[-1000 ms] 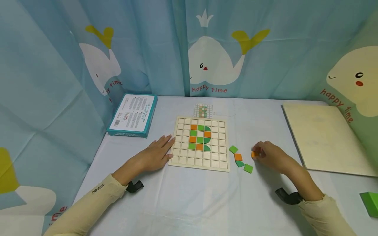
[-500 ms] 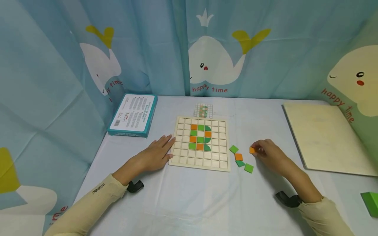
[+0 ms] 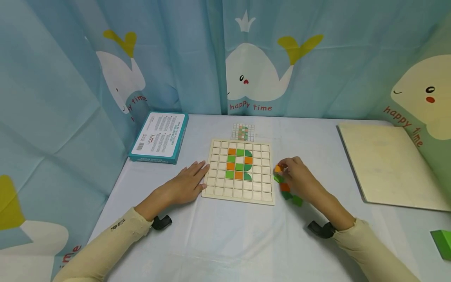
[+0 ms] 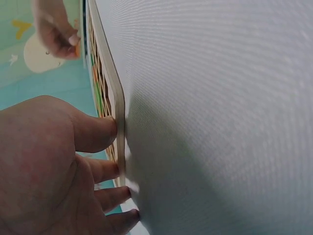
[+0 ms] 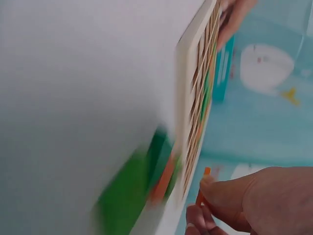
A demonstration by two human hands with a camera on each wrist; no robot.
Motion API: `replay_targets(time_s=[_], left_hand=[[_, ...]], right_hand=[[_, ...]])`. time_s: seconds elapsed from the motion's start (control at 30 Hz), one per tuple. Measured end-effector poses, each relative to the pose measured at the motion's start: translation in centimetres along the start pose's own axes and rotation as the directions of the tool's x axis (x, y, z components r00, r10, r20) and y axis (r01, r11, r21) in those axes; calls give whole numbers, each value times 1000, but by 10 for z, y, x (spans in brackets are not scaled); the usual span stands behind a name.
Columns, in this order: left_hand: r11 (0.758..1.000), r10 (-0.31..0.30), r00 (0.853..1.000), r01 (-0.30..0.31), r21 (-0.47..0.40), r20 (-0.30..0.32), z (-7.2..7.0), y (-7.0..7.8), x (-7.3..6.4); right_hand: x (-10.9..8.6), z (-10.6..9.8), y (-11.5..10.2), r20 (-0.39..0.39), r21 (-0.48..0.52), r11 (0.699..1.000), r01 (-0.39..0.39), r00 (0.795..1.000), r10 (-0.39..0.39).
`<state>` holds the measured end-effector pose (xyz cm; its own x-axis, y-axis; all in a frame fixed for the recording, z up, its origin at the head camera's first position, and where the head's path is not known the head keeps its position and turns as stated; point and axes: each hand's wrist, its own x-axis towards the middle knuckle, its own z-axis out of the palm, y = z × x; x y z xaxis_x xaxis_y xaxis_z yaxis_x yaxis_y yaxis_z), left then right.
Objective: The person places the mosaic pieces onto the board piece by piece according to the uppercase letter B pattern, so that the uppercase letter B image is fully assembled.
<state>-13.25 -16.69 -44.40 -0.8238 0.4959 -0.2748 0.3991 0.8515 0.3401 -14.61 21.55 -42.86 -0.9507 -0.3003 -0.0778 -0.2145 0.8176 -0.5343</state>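
Between thumb and fingers, my right hand (image 3: 299, 177) pinches an orange square tile (image 3: 278, 169), raised just right of the wooden grid board (image 3: 237, 195). In the right wrist view the tile (image 5: 207, 171) shows edge-on at the thumb tip. My left hand (image 3: 184, 183) rests at the board's left edge, fingers extended; its thumb and fingertips touch the rim in the left wrist view. Orange and green tiles (image 3: 239, 167) sit in the board's middle cells, forming a letter-like figure. Below the right hand lie several loose tiles, among them a green square (image 3: 297, 201), partly shaded.
A small printed pattern card (image 3: 243, 132) lies behind the board. At the back left is a teal-edged box (image 3: 158, 137). A large pale panel (image 3: 394, 166) lies on the right, with a green block (image 3: 442, 243) at the right edge. A whale-print curtain (image 3: 197, 58) surrounds the table.
My right hand has moved left with the orange tile, from the open tablecloth to beside the board and above the loose tiles. The left hand has stayed put.
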Motion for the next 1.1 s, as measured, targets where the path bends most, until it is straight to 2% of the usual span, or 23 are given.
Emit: replay_targets(time_s=[0.13,0.27,0.37,0.57,0.77,1.1], left_hand=[[1000,0,1000,0,9,4,1,0,1],[1000,5,1000,-5,11,4,1,-1,2],[1000,10,1000,-10,5,3,1,-2,2],[1000,14,1000,-14,1,4,2,-3,2],[1000,11,1000,-11,2,3,1,-3,0],[1000,14,1000,-14,3,2,0,-2,1]], right_hand=[[7,16,-26,28,-1,994,108,994,-108],[14,36,-48,24,-23,967,253,967,-253],[17,49,-63,23,-18,953,302,953,-301],[23,66,-84,-1,-23,940,341,940,-341],[24,76,-92,4,-47,934,354,935,-354],[21,75,-96,3,-92,919,383,923,-384]])
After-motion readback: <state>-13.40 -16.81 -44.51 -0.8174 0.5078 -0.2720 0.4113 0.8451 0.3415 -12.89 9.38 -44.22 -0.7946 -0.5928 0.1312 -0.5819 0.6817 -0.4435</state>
